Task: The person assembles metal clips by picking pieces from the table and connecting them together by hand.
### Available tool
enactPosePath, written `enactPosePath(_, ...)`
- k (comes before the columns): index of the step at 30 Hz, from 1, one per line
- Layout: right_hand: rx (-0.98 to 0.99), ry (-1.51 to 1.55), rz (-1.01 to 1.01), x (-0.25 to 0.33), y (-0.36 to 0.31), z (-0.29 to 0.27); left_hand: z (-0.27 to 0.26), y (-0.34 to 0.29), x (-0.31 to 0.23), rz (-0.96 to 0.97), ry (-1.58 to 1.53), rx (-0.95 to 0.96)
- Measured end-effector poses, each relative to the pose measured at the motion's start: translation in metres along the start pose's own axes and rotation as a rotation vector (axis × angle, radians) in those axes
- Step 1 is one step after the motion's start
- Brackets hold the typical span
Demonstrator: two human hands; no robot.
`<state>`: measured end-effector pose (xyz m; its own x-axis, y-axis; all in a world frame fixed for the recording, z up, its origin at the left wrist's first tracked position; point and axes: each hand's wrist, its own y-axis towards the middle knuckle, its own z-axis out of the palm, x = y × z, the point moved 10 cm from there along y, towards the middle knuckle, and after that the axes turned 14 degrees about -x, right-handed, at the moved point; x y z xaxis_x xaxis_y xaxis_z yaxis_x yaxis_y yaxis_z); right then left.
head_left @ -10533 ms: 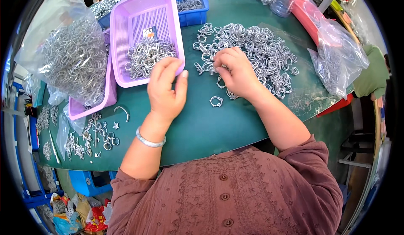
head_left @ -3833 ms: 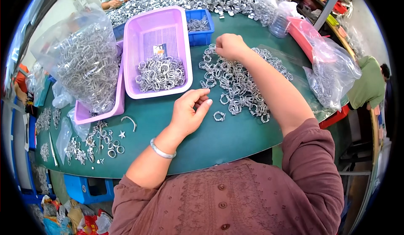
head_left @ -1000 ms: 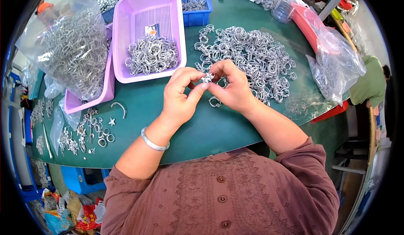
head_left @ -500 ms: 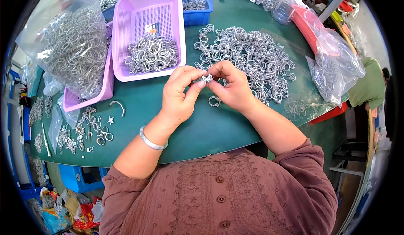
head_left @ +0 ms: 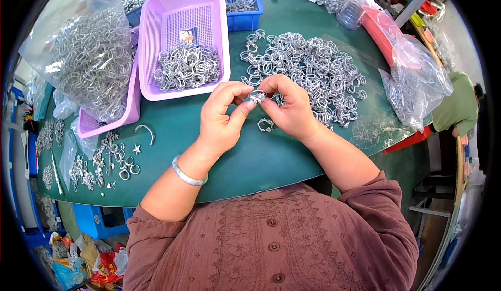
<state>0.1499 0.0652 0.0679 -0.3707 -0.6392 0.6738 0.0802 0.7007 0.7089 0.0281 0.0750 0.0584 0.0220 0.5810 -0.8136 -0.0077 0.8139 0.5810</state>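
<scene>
Between both hands, over the green table, is a silvery metal ring (head_left: 257, 97) with a raised ornament. My left hand (head_left: 222, 114) is closed, pinching one side of the ring between thumb and fingers. My right hand (head_left: 290, 108) pinches the other side in the same way. A single loose ring (head_left: 265, 125) lies on the table just below my right hand. Behind my right hand spreads a large heap of similar rings (head_left: 318, 72). Beyond my left hand, a lilac basket (head_left: 147, 46) holds a smaller pile of rings (head_left: 189, 65).
At the left, a clear bag of rings (head_left: 94, 61) stands in another lilac basket (head_left: 112, 126). Loose rings and small pieces (head_left: 99, 163) lie at the front left. A blue bin (head_left: 245, 22) stands behind. A bagged pink basket (head_left: 383, 35) and a person in green (head_left: 455, 103) are at right.
The ring has turned between my fingertips, so its band now shows above the ornament. My hands have hardly shifted.
</scene>
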Motion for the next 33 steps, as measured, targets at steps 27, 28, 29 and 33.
enactPosePath(27,0.004,0.037,0.082,-0.007,0.005,-0.001,-0.003,0.000,0.005,-0.034,0.023,-0.019)
enactPosePath(28,0.071,0.012,0.227,-0.023,0.009,0.003,-0.007,0.000,0.009,-0.070,0.032,-0.058)
enactPosePath(29,0.141,-0.013,0.371,-0.040,0.011,0.010,-0.010,0.001,0.008,-0.063,0.033,-0.062)
enactPosePath(33,0.206,-0.269,0.327,-0.073,0.079,0.010,-0.005,0.000,0.015,-0.118,0.114,0.011)
